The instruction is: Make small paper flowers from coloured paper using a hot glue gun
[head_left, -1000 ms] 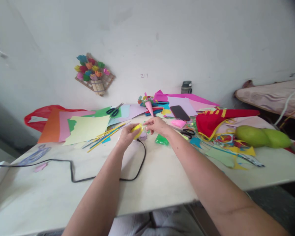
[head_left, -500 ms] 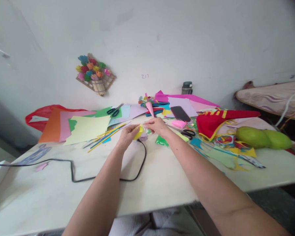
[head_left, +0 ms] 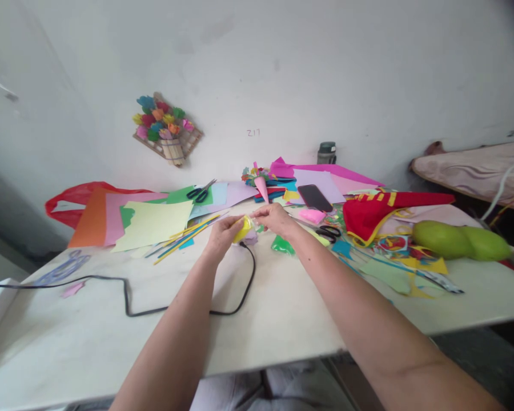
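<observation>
Between both hands is a small yellow packet [head_left: 243,229] with a clear plastic edge. My left hand [head_left: 223,233] is closed around its left part. My right hand [head_left: 273,219] pinches the clear plastic end, its fingertips close to the left hand's. Just below the packet, a black cable [head_left: 253,268] runs up to something mostly hidden by the hands. A pale purple scrap [head_left: 251,238] lies behind the packet. Right of the hands are a green packet [head_left: 281,245] and a pink packet [head_left: 312,216].
Coloured sheets [head_left: 154,225], yellow and blue strips [head_left: 184,240] and scissors [head_left: 201,193] lie to the left. A pink paper cone [head_left: 261,188] with flowers stands at the back. On the right are a phone [head_left: 314,198], black-handled scissors [head_left: 328,232], red cloth [head_left: 368,214] and green fruits [head_left: 441,238].
The packet has tilted slightly, and more of its clear plastic end shows between the hands. Both hands stay nearly in place.
</observation>
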### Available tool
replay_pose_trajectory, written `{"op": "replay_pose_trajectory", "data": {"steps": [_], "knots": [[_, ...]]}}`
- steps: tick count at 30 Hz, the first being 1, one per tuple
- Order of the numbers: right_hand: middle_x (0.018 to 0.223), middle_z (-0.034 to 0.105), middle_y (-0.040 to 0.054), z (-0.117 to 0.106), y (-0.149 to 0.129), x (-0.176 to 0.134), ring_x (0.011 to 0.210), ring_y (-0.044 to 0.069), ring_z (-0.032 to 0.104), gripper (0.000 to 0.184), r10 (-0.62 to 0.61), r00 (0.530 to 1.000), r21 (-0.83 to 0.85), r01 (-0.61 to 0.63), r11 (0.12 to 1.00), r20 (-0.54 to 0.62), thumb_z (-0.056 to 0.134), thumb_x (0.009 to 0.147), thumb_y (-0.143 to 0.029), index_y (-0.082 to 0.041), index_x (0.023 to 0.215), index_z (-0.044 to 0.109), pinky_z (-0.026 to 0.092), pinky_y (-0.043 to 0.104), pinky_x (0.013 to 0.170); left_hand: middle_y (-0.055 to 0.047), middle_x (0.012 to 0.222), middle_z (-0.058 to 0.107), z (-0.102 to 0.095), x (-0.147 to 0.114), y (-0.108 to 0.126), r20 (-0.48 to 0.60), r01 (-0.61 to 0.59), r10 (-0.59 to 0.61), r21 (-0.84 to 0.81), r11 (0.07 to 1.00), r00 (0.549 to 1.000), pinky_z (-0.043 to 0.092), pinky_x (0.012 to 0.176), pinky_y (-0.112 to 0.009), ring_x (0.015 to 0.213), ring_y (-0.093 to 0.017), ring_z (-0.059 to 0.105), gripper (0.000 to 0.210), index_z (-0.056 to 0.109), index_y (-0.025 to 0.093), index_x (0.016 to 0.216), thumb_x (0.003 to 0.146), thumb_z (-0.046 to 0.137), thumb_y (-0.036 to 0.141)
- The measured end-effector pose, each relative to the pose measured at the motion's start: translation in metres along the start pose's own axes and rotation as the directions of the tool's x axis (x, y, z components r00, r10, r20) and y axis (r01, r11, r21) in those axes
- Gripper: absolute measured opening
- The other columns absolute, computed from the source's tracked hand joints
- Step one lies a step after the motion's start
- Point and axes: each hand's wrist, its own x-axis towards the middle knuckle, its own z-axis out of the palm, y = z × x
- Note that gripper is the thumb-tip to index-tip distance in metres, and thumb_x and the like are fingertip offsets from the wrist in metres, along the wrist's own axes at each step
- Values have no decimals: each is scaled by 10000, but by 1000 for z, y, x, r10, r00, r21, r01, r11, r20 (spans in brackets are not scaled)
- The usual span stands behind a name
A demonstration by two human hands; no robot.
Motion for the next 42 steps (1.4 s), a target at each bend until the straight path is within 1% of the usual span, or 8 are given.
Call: {"op": "replay_pose_trajectory", "data": {"steps": [4,12,16,21,24,29,38,42], "knots": [[584,610,9,-1,-3,-1,465,63,475,210,-23,999,-36,23,999,22,548,617,-54,-106,758,694,398,172,406,-39,712,628,0,0,0,42,13,-9,-90,996,999,369,543,-224,608,-123,517,439,665,112,950,639,629,420],[555,588,-16,-4,-4,-2,437,43,418,237,-44,993,-32,48,998,112,578,616,-106,-103,828,684,366,176,429,-15,636,599,-3,0,-4,86,39,-29,-121,992,996,320,491,-215,530,-96,464,427,660,131,954,662,614,438],[573,581,-12,-6,-4,-3,467,49,433,166,-73,987,-10,76,997,142,598,590,-140,-98,737,663,347,177,437,-16,656,598,-2,0,-4,107,44,-29,-139,989,994,315,494,-210,541,-91,465,431,655,123,963,660,620,428],[576,572,-11,-11,-6,-5,512,62,469,96,-102,974,-2,105,994,201,594,595,-158,-103,664,630,374,183,481,-35,717,620,-2,1,-7,96,25,-11,-139,990,995,344,529,-218,595,-112,506,439,649,119,976,660,620,422],[594,594,0,-13,-6,-6,523,68,487,130,-104,974,11,103,995,200,603,606,-181,-100,698,648,399,198,512,-38,739,629,-3,2,-7,92,8,4,-131,991,996,355,545,-224,610,-119,516,441,650,127,979,660,614,429],[636,632,21,-11,-4,-5,535,83,515,225,-87,981,12,86,996,170,620,602,-191,-99,799,680,421,217,532,-26,673,615,-3,0,-3,88,14,-3,-125,992,996,339,518,-221,561,-105,489,421,660,122,954,663,612,423],[571,584,-1,-11,1,-2,529,86,498,97,-174,972,-72,188,980,160,597,602,-190,-105,622,637,387,204,513,-30,701,615,0,0,-4,96,32,-17,-153,988,995,345,526,-215,587,-107,502,430,652,116,965,653,629,412],[561,571,-9,-12,-2,-4,535,85,505,62,-174,972,-61,186,981,158,604,585,-169,-109,600,605,401,201,516,-27,706,623,0,1,-5,94,35,-19,-169,985,995,356,540,-220,590,-110,512,428,653,127,968,651,632,414]]}}
